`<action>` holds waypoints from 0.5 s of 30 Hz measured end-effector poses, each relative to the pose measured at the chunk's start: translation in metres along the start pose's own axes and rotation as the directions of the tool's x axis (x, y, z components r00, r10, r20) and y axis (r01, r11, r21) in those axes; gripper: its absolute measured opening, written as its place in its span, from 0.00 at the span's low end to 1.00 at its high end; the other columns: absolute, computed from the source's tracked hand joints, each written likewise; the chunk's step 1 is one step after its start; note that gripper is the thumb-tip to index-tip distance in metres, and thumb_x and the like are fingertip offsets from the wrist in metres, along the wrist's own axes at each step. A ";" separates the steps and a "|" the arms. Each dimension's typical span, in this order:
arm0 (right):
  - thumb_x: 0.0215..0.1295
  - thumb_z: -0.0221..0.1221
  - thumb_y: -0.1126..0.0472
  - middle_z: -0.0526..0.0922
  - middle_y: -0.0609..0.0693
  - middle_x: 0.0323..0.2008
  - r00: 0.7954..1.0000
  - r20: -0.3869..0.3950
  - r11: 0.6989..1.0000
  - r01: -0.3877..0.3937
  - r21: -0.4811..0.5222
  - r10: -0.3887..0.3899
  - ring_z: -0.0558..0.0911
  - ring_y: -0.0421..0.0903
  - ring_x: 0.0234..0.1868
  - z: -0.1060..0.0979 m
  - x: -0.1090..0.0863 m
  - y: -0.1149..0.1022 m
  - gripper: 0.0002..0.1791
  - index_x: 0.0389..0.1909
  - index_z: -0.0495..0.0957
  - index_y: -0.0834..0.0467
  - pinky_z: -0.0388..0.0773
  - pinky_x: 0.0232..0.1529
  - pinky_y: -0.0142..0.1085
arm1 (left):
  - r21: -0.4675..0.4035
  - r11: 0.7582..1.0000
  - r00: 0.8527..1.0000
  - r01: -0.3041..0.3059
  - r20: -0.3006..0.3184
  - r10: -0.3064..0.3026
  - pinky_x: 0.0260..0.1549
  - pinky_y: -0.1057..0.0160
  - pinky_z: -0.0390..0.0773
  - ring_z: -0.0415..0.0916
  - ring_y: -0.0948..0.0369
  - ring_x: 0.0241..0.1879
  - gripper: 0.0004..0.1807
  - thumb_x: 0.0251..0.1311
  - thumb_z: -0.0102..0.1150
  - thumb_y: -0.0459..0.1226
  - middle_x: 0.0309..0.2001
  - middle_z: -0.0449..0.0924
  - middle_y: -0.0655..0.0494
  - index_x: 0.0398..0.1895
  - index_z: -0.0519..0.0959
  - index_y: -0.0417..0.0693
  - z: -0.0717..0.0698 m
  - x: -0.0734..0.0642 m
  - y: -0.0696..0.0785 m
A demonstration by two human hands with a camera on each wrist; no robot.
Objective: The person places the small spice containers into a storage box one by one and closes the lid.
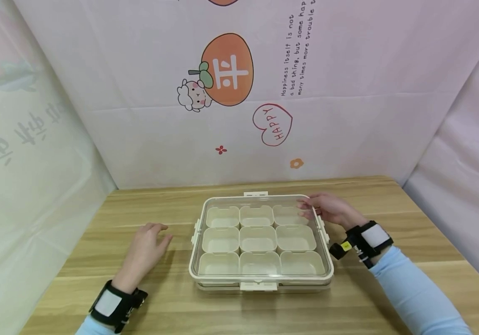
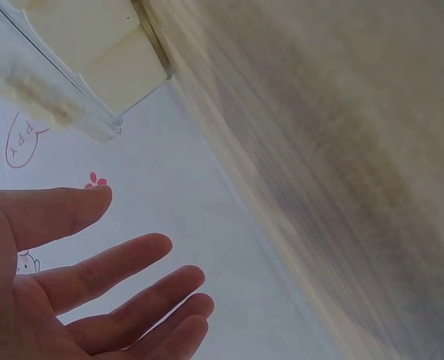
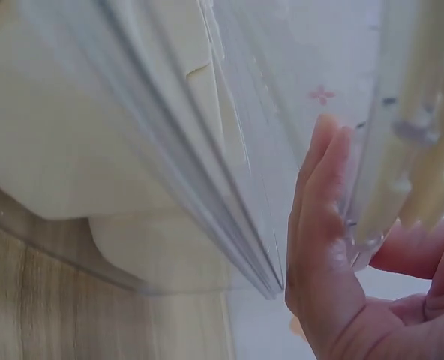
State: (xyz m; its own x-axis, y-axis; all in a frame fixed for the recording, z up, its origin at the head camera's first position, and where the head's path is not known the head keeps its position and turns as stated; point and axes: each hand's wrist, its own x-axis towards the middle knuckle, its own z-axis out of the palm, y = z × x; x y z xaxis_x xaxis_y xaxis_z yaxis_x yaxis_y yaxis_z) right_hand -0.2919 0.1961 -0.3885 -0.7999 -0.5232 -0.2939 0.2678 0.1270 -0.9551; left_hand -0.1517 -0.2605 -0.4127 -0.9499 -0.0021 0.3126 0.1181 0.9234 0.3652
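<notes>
A clear storage box (image 1: pixel 264 291) with cream cups (image 1: pixel 258 239) in rows stands on the table. Over it lies a clear lid (image 1: pixel 218 279) with a cream rim and side clips. My right hand (image 1: pixel 327 207) grips the lid at its far right corner; its fingers show through the clear plastic. In the right wrist view the lid's edge (image 3: pixel 372 187) passes between fingers and thumb, and a gap separates it from the box wall (image 3: pixel 184 150). To the left of the box, my left hand (image 1: pixel 145 249) hovers apart from it with fingers spread and relaxed, holding nothing.
The wooden table (image 1: pixel 156 311) ends at a white printed cloth (image 1: pixel 160 139) hanging along its back edge. More cloth (image 1: pixel 26 186) hangs on the left side and on the right. Each wrist wears a black strap (image 1: pixel 114 304) with a small camera.
</notes>
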 end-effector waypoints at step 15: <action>0.73 0.40 0.65 0.82 0.48 0.38 0.998 -0.070 0.999 -0.009 -0.052 0.006 0.84 0.38 0.34 -0.001 0.003 0.001 0.26 0.65 0.52 0.79 0.80 0.40 0.28 | -0.010 1.000 1.000 -0.005 -0.001 0.005 0.48 0.43 0.74 0.74 0.40 0.49 0.18 0.59 0.61 0.39 0.47 0.78 0.33 0.46 0.79 0.33 0.003 0.000 -0.002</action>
State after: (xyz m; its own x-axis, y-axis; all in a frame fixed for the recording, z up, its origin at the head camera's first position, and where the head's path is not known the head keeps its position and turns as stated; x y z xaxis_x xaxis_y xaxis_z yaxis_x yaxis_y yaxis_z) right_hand -0.2940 0.1956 -0.3905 -0.8340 -0.4622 -0.3013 0.2469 0.1758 -0.9530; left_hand -0.1526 -0.2610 -0.4162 -0.9491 0.0024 0.3149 0.1259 0.9195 0.3723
